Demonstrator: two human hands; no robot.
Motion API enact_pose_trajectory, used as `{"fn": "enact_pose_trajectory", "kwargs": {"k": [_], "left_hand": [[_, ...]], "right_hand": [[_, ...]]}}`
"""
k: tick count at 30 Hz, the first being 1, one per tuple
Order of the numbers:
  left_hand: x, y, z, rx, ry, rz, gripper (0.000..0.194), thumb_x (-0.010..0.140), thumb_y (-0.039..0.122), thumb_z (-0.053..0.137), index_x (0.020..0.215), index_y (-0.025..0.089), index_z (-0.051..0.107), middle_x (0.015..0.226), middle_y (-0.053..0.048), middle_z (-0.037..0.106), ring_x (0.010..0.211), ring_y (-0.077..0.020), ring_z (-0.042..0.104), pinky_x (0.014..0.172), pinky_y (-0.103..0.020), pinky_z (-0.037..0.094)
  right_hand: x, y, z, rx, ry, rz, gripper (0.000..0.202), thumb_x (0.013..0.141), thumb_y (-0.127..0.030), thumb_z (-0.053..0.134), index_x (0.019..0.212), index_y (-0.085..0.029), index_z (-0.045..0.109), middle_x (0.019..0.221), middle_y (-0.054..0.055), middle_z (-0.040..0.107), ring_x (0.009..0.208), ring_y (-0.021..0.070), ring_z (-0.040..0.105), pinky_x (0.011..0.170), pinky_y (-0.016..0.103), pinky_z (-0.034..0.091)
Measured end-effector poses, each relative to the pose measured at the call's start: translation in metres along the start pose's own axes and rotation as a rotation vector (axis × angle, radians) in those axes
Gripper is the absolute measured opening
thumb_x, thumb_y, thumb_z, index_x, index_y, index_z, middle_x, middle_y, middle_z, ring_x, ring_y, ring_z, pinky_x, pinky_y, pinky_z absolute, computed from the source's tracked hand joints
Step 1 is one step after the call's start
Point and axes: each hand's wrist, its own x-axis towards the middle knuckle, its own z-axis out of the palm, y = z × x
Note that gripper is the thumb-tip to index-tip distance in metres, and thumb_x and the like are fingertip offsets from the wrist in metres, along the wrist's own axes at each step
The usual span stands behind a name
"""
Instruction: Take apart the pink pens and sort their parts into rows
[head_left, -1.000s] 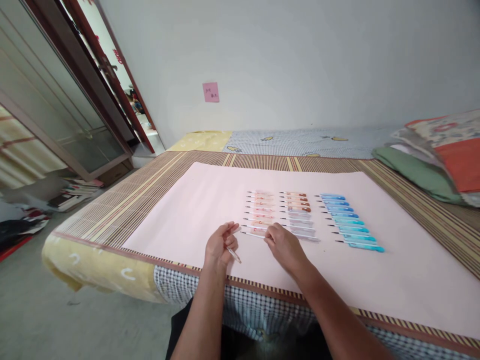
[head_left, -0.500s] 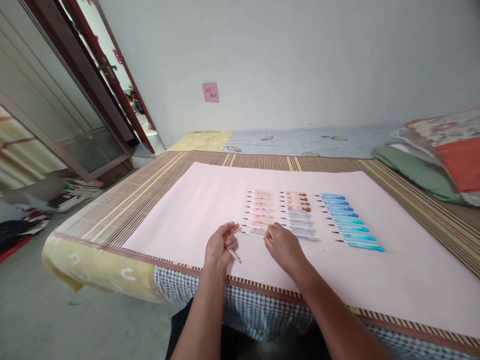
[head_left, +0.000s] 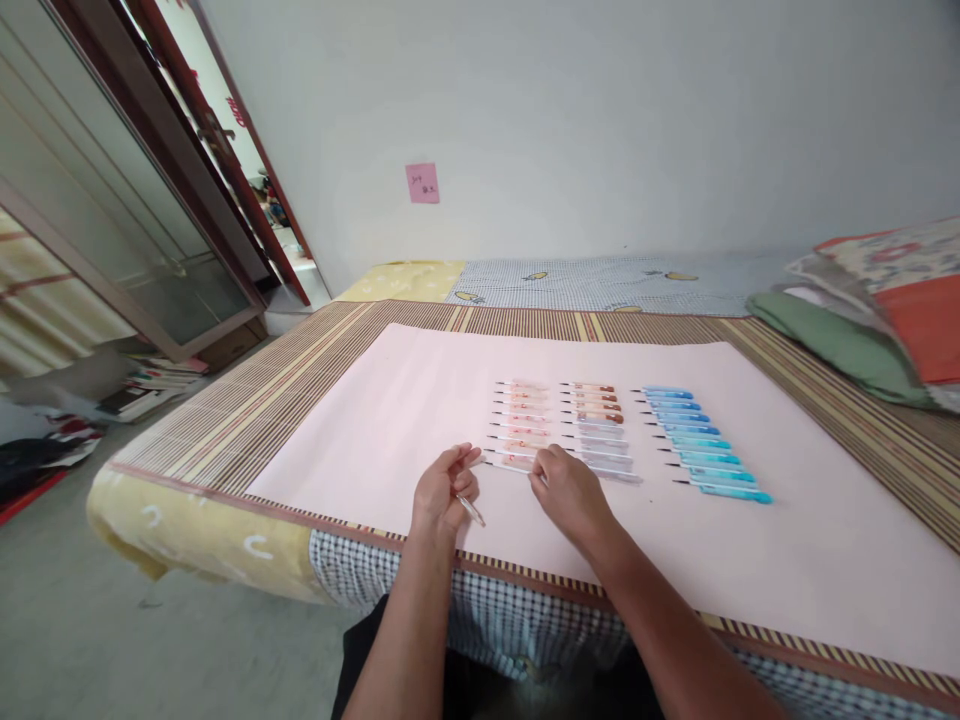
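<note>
My left hand (head_left: 444, 490) is curled round a slim, clear, pen-like piece, and its lower end (head_left: 471, 510) sticks out below the palm. The thumb and forefinger of that hand are near the dark tip of a thin white pen (head_left: 506, 467). My right hand (head_left: 562, 488) is closed in a pinch at the other end of this pen, the nearest in a column of pens with pinkish patterned barrels (head_left: 521, 418). Beyond it are a column of brown and greyish pens (head_left: 596, 420) and a column of blue to turquoise pens (head_left: 697, 440).
Under the pens is a large pale pink sheet (head_left: 345, 420) on a striped mat (head_left: 262, 400) covering a bed. Pillows and a green cloth (head_left: 840, 345) lie at the right. A pink note (head_left: 422, 183) is on the wall, and books (head_left: 161, 375) are at the left.
Both hands keep almost the same pose and place. The whole view has shifted very slightly; the pens lie as before.
</note>
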Motion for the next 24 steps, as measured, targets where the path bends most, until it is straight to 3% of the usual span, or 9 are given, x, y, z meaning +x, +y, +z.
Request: {"fn": "enact_pose_trajectory", "kwargs": {"k": [8,11,15,19,24], "left_hand": [[0.001,-0.001,-0.001,-0.015,-0.009,0.001,0.007,0.085,0.015,0.065,0.079,0.011,0.066,0.079,-0.009,0.074,0.037,-0.0004,0.026,0.036,-0.017,0.022],[0.001,-0.003,0.000,-0.046,-0.041,0.028,0.012,0.088,0.021,0.065,0.080,0.012,0.066,0.081,-0.009,0.074,0.037,-0.0003,0.026,0.037,-0.017,0.023],[0.000,-0.008,0.004,-0.071,-0.120,0.084,0.028,0.090,0.039,0.068,0.082,0.012,0.069,0.085,-0.011,0.074,0.039,-0.0014,0.028,0.039,-0.019,0.026],[-0.002,-0.012,0.007,-0.080,-0.132,0.125,0.041,0.091,0.051,0.066,0.084,0.012,0.070,0.087,-0.013,0.075,0.040,-0.0029,0.032,0.040,-0.020,0.029],[-0.002,-0.019,0.008,-0.098,-0.132,0.169,0.044,0.094,0.053,0.062,0.085,0.011,0.071,0.088,-0.013,0.075,0.042,-0.0046,0.040,0.041,-0.021,0.034]], "right_hand": [[-0.001,0.001,-0.003,0.087,0.027,-0.001,0.011,0.087,-0.012,0.058,0.079,-0.021,0.057,0.089,0.003,0.063,0.075,0.0165,0.056,0.068,0.029,0.034],[-0.005,-0.009,-0.010,0.341,0.025,0.000,0.012,0.088,-0.020,0.060,0.076,-0.021,0.057,0.084,0.002,0.064,0.074,0.0164,0.057,0.068,0.028,0.039],[-0.013,-0.030,-0.012,0.730,-0.138,-0.022,0.011,0.086,-0.033,0.068,0.085,-0.022,0.065,0.076,-0.002,0.068,0.070,0.0155,0.059,0.067,0.027,0.045],[-0.020,-0.049,-0.003,0.781,-0.177,-0.056,0.010,0.079,-0.023,0.074,0.085,-0.022,0.066,0.084,-0.001,0.072,0.073,0.0152,0.062,0.068,0.026,0.045],[-0.022,-0.053,-0.001,0.783,-0.153,-0.093,0.008,0.086,-0.018,0.065,0.079,-0.021,0.063,0.081,0.000,0.073,0.074,0.0155,0.064,0.070,0.026,0.045]]}}
